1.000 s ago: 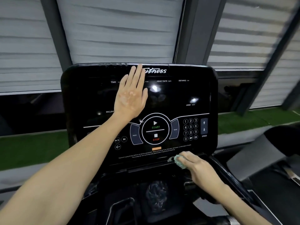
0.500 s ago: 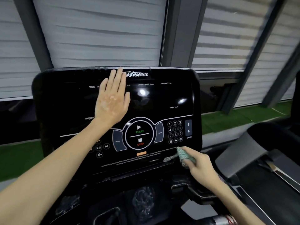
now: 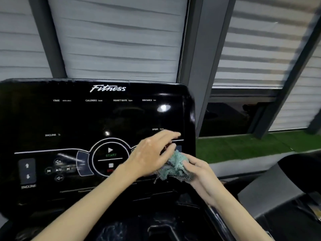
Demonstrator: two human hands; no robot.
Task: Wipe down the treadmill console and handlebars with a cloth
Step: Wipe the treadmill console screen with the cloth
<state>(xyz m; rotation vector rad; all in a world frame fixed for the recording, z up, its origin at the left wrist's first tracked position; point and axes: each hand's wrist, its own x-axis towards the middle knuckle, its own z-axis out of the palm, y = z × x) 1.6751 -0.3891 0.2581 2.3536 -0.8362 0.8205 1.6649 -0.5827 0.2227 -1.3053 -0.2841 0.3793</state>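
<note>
Against the glossy black console (image 3: 52,119) below grey blinds (image 3: 118,40), right hand (image 3: 199,173) grips cloth (image 3: 175,166), left hand (image 3: 149,155) relaxed.

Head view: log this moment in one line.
right grip: holds teal cloth | left grip: on cloth, hold unclear | treadmill console: behind both

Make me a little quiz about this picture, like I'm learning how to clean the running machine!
1. True or false: the right hand grips the green cloth.
2. Which word is printed at the top of the console? A) Fitness B) Runner C) Power
3. Fill the gap: the green word on the round button beside the left hand reads ____.

Key: 1 true; 2 A; 3 START.
</note>
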